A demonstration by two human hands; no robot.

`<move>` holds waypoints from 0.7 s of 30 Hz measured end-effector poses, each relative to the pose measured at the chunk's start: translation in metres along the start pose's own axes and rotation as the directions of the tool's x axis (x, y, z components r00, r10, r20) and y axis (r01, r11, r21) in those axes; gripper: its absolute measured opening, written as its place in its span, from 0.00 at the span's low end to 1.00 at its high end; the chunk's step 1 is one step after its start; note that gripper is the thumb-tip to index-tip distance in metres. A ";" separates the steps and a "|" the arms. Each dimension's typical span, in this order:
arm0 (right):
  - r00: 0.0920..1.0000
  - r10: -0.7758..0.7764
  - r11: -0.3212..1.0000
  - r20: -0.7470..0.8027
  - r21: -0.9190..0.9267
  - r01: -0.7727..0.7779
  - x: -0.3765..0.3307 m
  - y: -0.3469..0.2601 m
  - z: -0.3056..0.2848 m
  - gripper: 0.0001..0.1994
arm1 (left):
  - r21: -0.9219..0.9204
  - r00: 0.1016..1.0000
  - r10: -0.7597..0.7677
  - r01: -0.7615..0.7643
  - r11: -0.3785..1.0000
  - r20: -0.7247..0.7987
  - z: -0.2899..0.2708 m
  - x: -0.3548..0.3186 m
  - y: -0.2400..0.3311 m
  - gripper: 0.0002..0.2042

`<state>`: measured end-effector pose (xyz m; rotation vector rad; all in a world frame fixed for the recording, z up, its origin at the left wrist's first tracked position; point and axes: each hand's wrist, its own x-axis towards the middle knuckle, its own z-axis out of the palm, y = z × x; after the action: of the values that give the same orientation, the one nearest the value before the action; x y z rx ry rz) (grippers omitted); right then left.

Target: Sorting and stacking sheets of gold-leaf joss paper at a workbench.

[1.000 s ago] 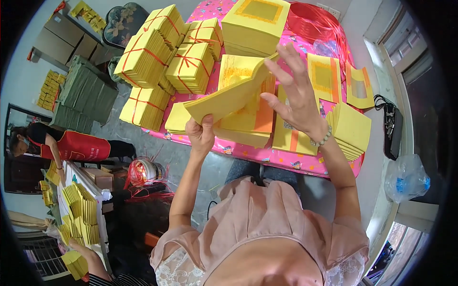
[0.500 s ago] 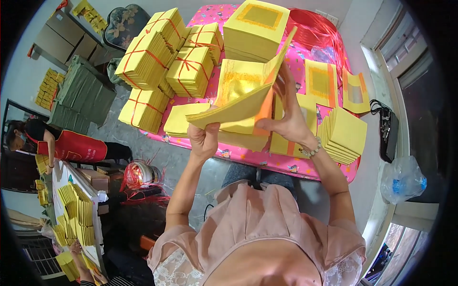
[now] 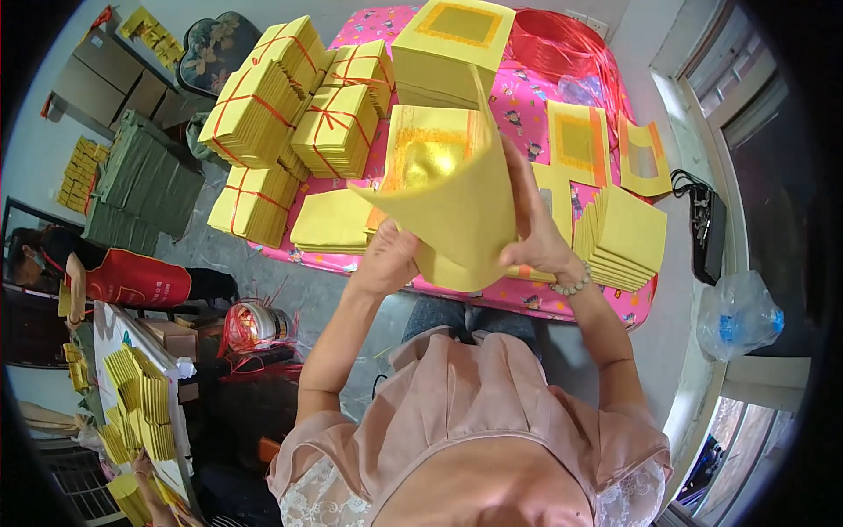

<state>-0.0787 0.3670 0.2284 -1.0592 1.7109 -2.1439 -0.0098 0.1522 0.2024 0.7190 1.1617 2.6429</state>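
Left hand: the person's left hand (image 3: 389, 257), fingers curled, grasped the lower left side of the yellow paper (image 3: 457, 224); how firmly could not be told
Right hand: the right hand (image 3: 540, 233), a bead bracelet at its wrist, held the right side, fingers running up behind it and thumb by the lower edge
Yellow paper: raised between both hands above the near edge of the pink cloth-covered table (image 3: 518, 97), bowed into a deep curve; whether one sheet or several could not be told
Step in hand: by the look of it, the bending of that paper between two grips
Next move's demand: in judgement, an even hold on both sides, lest the curve crease crookedly
Gold-centred stack: the printed stack (image 3: 432, 158) sat just behind the raised paper
Side piles: a low yellow pile (image 3: 332, 220) lay to the left, a fanned pile (image 3: 623, 233) to the right
Red-tied bundles: yellow bundles (image 3: 250, 114) stood stacked at far left of the table
Far end: a tall stack (image 3: 452, 44) rose beside red strands (image 3: 562, 48)
Across the room: a co-worker in a red apron (image 3: 140, 277) leaned over a white-topped table (image 3: 110, 329)
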 end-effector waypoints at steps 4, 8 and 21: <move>0.983 0.084 0.981 -0.166 0.188 -0.053 0.000 -0.002 -0.020 0.51 | -0.121 0.997 0.033 -0.042 0.992 -0.074 0.008 0.006 0.004 0.25; 0.934 0.317 0.901 -0.163 0.358 -0.243 -0.026 0.003 -0.059 0.43 | -0.103 0.982 0.045 -0.065 0.993 -0.182 0.008 0.006 0.006 0.23; 0.986 0.164 0.518 -0.025 0.853 -0.065 -0.093 0.052 -0.092 0.43 | -0.006 0.886 -0.140 0.153 0.988 -0.442 0.012 0.025 0.012 0.22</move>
<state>-0.0841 0.4738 0.1368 -0.5032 0.4816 -2.4782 -0.0252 0.1602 0.2278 0.0150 1.2977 2.7380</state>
